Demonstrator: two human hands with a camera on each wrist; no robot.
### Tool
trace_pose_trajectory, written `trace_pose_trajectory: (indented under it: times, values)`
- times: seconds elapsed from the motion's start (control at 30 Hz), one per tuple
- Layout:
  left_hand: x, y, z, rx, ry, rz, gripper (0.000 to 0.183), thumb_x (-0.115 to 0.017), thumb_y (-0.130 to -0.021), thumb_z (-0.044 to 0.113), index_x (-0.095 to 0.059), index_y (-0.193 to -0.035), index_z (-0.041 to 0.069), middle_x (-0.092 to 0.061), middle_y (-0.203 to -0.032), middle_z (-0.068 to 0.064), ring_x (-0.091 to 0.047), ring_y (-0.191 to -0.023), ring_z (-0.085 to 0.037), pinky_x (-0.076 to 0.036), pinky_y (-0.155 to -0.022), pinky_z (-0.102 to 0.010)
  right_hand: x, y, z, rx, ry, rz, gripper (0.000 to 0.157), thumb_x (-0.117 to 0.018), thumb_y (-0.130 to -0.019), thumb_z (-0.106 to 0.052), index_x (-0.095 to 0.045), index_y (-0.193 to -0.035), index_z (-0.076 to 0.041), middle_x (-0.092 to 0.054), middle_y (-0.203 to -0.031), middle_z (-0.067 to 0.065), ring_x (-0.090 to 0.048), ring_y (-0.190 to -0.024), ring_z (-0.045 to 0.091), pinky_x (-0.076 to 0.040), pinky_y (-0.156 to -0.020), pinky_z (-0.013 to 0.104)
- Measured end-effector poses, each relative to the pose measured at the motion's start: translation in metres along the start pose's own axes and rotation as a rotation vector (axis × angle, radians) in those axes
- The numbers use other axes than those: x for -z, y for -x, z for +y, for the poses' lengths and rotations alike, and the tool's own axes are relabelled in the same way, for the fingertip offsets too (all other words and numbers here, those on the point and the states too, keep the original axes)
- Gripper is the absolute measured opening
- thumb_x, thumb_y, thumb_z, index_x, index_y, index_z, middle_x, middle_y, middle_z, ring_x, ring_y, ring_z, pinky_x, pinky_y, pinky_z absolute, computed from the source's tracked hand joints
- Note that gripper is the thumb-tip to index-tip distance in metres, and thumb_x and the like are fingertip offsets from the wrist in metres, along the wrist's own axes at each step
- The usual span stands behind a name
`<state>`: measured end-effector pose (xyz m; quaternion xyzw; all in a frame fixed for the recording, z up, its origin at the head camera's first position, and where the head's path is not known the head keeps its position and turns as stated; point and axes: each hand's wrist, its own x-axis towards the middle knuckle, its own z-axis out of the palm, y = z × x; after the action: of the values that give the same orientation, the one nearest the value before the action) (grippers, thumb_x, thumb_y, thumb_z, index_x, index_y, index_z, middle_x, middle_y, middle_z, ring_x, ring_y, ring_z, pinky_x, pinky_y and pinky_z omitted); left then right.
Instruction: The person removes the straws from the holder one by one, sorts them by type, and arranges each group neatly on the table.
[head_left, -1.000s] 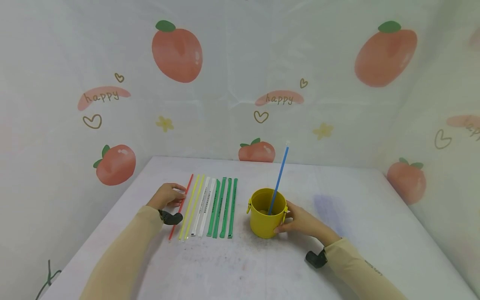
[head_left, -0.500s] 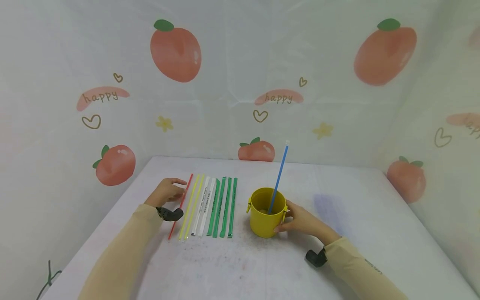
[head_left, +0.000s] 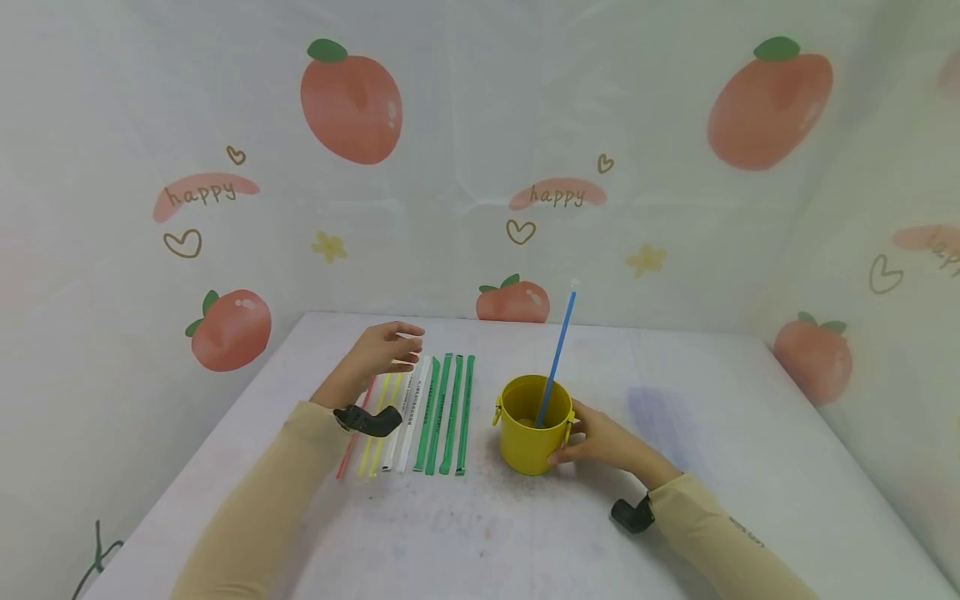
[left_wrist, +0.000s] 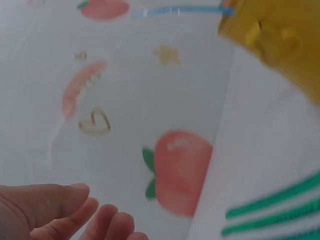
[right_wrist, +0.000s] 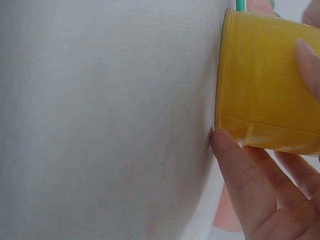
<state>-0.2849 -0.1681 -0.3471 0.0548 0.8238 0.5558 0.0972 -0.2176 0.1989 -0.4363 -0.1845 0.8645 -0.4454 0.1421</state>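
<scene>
My left hand (head_left: 381,348) hovers over the far ends of the straws with its fingers loosely extended; in the left wrist view no object lies between thumb and fingertips (left_wrist: 107,220). Below it a row of drinking straws lies on the table: a red straw (head_left: 347,458), two yellow straws (head_left: 365,458), two white wrapped straws (head_left: 408,433) and several green wrapped straws (head_left: 450,417). My right hand (head_left: 607,442) holds the side of a small yellow bucket (head_left: 525,450), thumb and fingers on its wall. Inside the bucket leans a blue straw (head_left: 558,346), tilted right.
A white cloth covers the table (head_left: 480,542), marked by a faint purple stain (head_left: 660,425) on the right. Behind stands a white curtain (head_left: 450,250) printed with fruit and hearts. A green cord (head_left: 99,554) is at the left edge.
My left hand has left the red straw's side, risen and moved right and away, over the white straws. The right hand and bucket stay put.
</scene>
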Motion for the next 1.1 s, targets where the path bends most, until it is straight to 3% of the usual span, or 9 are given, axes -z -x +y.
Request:
trace_pose_trajectory:
  times: [0.23, 0.43, 0.53, 0.77, 1.1]
  values:
    - [-0.039, 0.008, 0.031, -0.133, 0.096, -0.076, 0.034, -0.058, -0.097, 0.015, -0.055, -0.129, 0.004, -0.063, -0.114, -0.014, -0.066, -0.096, -0.020, -0.056, -0.091, -0.038, 0.000, -0.001, 0.001, 0.001, 0.009, 0.002, 0.101, -0.085, -0.073, -0.032, -0.027, -0.152, -0.010, -0.039, -0.151, 0.016, -0.055, -0.120, 0.042, -0.050, -0.096, 0.054]
    - [-0.068, 0.011, 0.041, -0.203, 0.126, -0.073, 0.033, -0.060, -0.096, 0.013, -0.056, -0.127, 0.003, -0.061, -0.116, -0.017, -0.063, -0.105, -0.031, -0.054, -0.094, -0.039, 0.000, -0.001, 0.001, -0.001, 0.017, 0.002, 0.101, -0.085, -0.074, -0.033, -0.026, -0.153, -0.010, -0.039, -0.151, 0.017, -0.055, -0.121, 0.041, -0.049, -0.096, 0.054]
    - [-0.080, 0.010, 0.044, -0.210, 0.151, -0.078, 0.033, -0.062, -0.095, 0.013, -0.057, -0.126, 0.003, -0.060, -0.120, -0.018, -0.062, -0.108, -0.030, -0.053, -0.095, -0.039, 0.000, -0.001, 0.000, -0.004, 0.024, 0.004, 0.102, -0.085, -0.073, -0.033, -0.025, -0.153, -0.010, -0.039, -0.150, 0.017, -0.055, -0.120, 0.042, -0.049, -0.096, 0.055]
    - [-0.100, 0.007, 0.053, -0.246, 0.213, -0.100, 0.032, -0.062, -0.094, 0.010, -0.057, -0.125, 0.003, -0.057, -0.125, -0.020, -0.059, -0.112, -0.034, -0.053, -0.096, -0.037, 0.000, -0.001, 0.000, -0.012, 0.013, 0.008, 0.103, -0.086, -0.073, -0.033, -0.026, -0.153, -0.010, -0.039, -0.150, 0.017, -0.054, -0.120, 0.042, -0.049, -0.097, 0.055]
    - [-0.121, 0.004, 0.068, -0.299, 0.145, -0.085, 0.030, -0.064, -0.093, 0.010, -0.059, -0.123, 0.006, -0.060, -0.123, -0.016, -0.062, -0.109, -0.030, -0.054, -0.093, -0.036, 0.000, 0.001, -0.001, 0.000, 0.015, 0.002, 0.101, -0.085, -0.073, -0.032, -0.026, -0.153, -0.011, -0.041, -0.150, 0.016, -0.055, -0.120, 0.042, -0.049, -0.096, 0.055]
